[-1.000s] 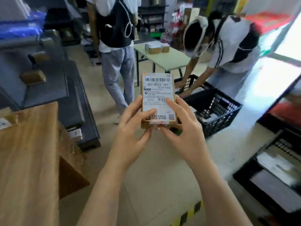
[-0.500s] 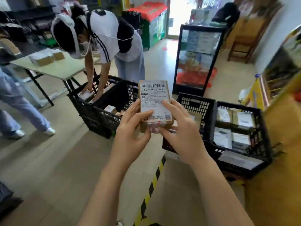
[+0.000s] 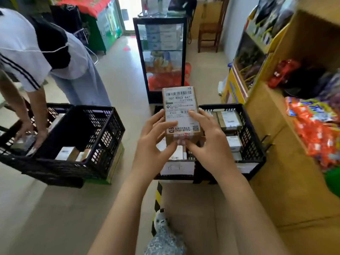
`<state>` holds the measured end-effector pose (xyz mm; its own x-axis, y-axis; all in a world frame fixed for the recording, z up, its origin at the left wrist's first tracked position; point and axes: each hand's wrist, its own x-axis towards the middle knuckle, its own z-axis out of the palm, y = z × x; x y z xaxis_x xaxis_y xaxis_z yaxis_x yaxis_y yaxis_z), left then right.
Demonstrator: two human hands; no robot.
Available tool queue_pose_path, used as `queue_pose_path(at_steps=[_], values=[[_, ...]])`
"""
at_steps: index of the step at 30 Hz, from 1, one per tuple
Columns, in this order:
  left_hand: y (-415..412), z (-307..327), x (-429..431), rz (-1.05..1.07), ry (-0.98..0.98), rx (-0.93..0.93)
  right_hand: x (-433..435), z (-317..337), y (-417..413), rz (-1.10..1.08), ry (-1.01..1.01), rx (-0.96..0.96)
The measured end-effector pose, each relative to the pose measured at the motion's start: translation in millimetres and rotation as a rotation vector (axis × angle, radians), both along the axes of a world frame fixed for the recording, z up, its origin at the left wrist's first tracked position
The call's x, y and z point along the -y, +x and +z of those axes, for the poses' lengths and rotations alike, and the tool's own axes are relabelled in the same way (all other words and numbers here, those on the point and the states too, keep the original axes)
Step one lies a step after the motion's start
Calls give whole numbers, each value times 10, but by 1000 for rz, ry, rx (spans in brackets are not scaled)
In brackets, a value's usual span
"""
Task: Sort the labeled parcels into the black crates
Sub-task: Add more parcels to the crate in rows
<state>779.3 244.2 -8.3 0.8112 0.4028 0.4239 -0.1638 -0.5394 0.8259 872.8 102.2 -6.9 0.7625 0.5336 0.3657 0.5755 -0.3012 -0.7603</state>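
1. At the centre of the view, 1 brown cardboard parcel (image 3: 181, 115) is held up in the air by 2 hands, its white label facing the camera; the label reads 507-K503 447.
2. The left hand (image 3: 154, 144) grips the parcel's left side, thumb lying across the label and fingers curled underneath.
3. The right hand (image 3: 207, 142) grips the right side, thumb against the label's right edge and fingers curled under the near end.
4. The parcel hangs in front of the near right pair of black crates, touching neither. Of that pair, the right crate (image 3: 248, 140) shows at least 3 labelled parcels; the centre crate (image 3: 174, 177) is mostly hidden behind the hands.
5. To the left stand 2 more black crates: the nearer one (image 3: 103, 137) holds at least 2 small boxes, and the far-left one (image 3: 9, 144) has another person (image 3: 22, 52) bending over it with both hands inside.
6. Further back stands 1 glass display cabinet (image 3: 161, 52).
7. On the right, a yellow shelf unit (image 3: 266, 126) carries many orange snack packets (image 3: 312, 133).
8. A strip of yellow-and-black floor tape (image 3: 158, 196) runs along the near floor.
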Motion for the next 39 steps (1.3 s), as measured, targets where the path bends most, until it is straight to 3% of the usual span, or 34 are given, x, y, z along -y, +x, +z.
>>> queue_pose_path(at_steps=[9, 17, 28, 39], values=[[1232, -84, -1072, -119, -51, -107, -918, -75, 1041, -91, -54, -93], [2037, -534, -1444, -181, -107, -239, -1217, -479, 1783, -135, -159, -223], [2912, -1590, -1491, -58, -259, -453, -1388, -1491, 2783, -43, -308, -469], [2871, -2927, -1561, -4, -304, -638, -1490, -2913, 2763, 13, -345, -662]])
